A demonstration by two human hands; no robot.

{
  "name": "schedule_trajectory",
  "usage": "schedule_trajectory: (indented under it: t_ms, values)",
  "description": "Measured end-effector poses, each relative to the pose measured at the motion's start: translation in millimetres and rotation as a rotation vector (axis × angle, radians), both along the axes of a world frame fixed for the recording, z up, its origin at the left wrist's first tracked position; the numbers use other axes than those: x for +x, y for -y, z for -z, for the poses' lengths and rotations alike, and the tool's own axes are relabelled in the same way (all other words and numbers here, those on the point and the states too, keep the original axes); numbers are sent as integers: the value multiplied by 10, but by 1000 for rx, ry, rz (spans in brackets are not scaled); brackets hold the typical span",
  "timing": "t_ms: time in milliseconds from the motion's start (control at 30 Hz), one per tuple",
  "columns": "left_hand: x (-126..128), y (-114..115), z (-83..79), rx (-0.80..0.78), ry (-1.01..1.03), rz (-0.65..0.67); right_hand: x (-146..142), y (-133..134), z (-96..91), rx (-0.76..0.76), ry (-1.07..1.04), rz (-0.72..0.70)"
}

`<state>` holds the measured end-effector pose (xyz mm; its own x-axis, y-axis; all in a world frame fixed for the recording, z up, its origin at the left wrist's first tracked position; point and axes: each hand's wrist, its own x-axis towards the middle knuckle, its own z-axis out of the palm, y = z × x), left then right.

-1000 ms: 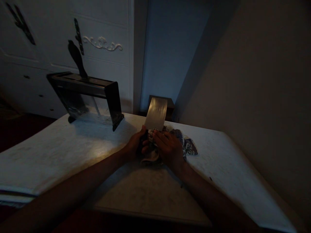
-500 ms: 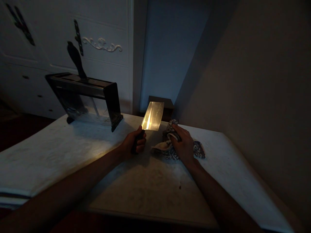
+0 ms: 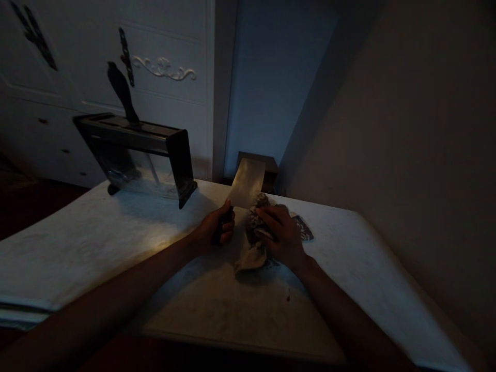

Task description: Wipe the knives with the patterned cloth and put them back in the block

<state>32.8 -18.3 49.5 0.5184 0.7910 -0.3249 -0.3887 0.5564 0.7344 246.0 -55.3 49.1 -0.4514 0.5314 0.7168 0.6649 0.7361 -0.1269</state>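
My left hand (image 3: 215, 230) is closed round the dark handle of a cleaver (image 3: 248, 183), whose broad steel blade points up and away over the white table (image 3: 116, 243). My right hand (image 3: 281, 232) grips a patterned cloth (image 3: 258, 243) bunched against the lower right side of the blade. Part of the cloth trails onto the table below and to the right of my hand.
A black knife rack (image 3: 139, 150) with a clear front stands at the table's back left, one dark knife handle (image 3: 122, 90) sticking up from it. White cabinet doors (image 3: 96, 67) rise behind. A wall (image 3: 406, 155) runs along the right. A small dark box (image 3: 271, 168) sits behind the table.
My right hand drew the cloth away to the right of the blade, then brought it back against the blade. The cleaver tilted and caught the light, then turned dull again.
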Motion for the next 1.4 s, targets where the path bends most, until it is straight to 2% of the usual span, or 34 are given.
schedule_trajectory:
  t_ms: [100,400,700,900,1067,1267,1400]
  values:
    - [21,26,-2,50,-39,10,-24,-21,21,-36,44,85]
    - [22,48,1,122,-60,58,83,-160,103,-135,-121,307]
    - [-2,29,16,155,-9,13,86,-119,64,-178,-85,331]
    - [5,-9,47,112,11,-6,85,-87,40,-186,-47,309]
    - [4,7,42,156,31,-13,83,-65,28,-161,-69,222]
    - [32,40,84,313,1,-84,37,-30,7,-117,-23,-86]
    - [70,63,106,351,1,-143,-46,30,-14,-97,8,-205]
